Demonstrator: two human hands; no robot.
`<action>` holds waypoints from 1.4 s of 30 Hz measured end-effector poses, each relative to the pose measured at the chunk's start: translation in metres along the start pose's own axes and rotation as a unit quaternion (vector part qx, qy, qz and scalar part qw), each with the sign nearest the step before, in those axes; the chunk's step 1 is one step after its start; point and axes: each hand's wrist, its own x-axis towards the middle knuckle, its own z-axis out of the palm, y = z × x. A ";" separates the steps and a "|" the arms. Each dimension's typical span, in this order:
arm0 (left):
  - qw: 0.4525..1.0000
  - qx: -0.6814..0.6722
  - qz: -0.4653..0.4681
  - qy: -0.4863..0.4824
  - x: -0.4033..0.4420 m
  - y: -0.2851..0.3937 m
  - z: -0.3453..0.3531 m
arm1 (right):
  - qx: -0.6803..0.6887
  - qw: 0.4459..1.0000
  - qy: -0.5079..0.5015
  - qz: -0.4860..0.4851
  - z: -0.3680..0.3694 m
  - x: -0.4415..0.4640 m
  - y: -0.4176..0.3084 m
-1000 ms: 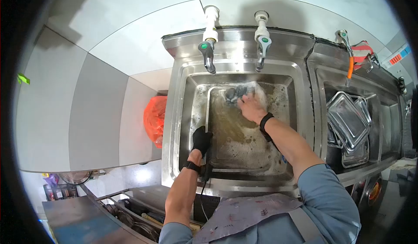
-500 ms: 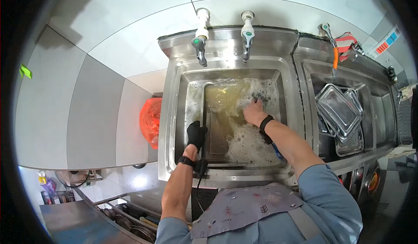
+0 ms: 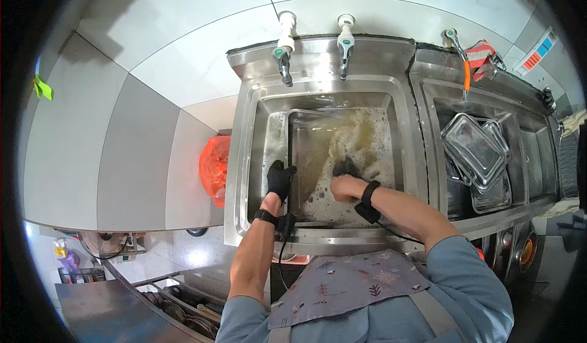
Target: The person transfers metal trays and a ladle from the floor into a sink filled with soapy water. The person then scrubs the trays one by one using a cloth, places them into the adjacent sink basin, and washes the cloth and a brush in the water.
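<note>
A large rectangular metal tray [image 3: 291,141] lies in the sink basin [image 3: 260,141], partly covered by cloudy, yellowish suds. My left hand [image 3: 280,181], in a black glove, is closed over the tray's left rim. Inside the tray, my bare right hand [image 3: 347,187] has its fingers closed on a dark scouring pad [image 3: 346,167] at the foamy water. The pad's exact material is hard to make out. Both wrists wear black straps with small cabled devices.
Two taps [image 3: 284,64] [image 3: 345,55] overhang the basin from the wall. In the right-hand sink are several stacked metal trays [image 3: 476,150] below an orange-ended tap [image 3: 466,77]. A red plastic bag [image 3: 214,168] sits left of the sink.
My right hand has moved toward me and slightly left through the suds, with the dark pad. The foam has swirled into new patterns. My left hand sits slightly farther up the tray's rim.
</note>
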 end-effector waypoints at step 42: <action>0.813 -0.409 -0.227 -0.346 -0.012 0.055 -0.023 | 0.391 0.908 0.139 -0.057 -0.061 -0.060 -0.084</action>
